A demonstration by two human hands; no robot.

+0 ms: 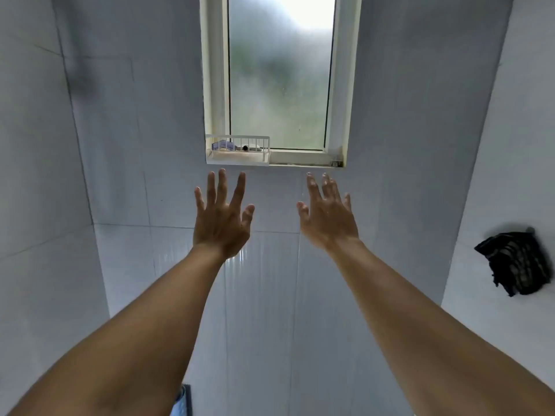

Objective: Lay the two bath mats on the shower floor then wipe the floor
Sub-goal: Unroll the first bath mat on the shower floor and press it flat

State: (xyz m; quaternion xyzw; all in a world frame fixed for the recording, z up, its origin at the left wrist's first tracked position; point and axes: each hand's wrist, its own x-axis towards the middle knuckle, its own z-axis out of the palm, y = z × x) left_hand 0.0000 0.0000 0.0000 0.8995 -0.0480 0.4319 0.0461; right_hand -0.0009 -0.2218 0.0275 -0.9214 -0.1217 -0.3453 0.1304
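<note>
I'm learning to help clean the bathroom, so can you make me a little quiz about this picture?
1. True or false: the left hand and the right hand each hold a bath mat.
2. Where does the white wire basket sit? A) on the floor B) at the bottom left corner of the frosted window C) on the left wall
3. Fill in: the black mesh bundle hangs on the ____ wall.

Key: 1 false, both hands are open and empty; 2 B; 3 right.
</note>
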